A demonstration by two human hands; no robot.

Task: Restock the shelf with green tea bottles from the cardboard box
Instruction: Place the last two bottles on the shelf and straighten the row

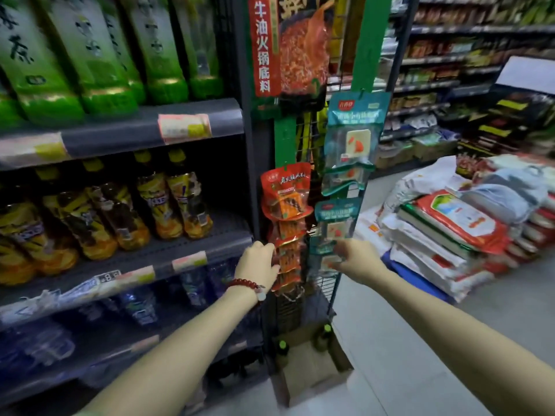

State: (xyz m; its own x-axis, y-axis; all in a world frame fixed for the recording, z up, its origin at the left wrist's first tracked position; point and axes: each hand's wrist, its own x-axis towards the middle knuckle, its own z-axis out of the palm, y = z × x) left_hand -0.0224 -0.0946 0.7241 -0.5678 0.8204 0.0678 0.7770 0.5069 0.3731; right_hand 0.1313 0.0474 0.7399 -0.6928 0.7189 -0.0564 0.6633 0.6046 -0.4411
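Both our hands are empty and reaching forward: the left hand (pixel 259 261), loosely curled, and the right hand (pixel 356 259), fingers part open, hover by the hanging snack packets (pixel 285 205). The open brown cardboard box (pixel 312 370) sits on the floor at the shelf's end, two green-capped tea bottles (pixel 326 336) still upright inside. We judge it best to lower both hands, grip one bottle each by the neck, then lift to the top shelf (pixel 120 127) where green-labelled bottles (pixel 99 61) stand.

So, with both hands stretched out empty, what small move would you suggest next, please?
Probably lower both hands, left hand and right hand, to the brown cardboard box on the floor: green-capped bottles stand inside, and neither hand holds one.
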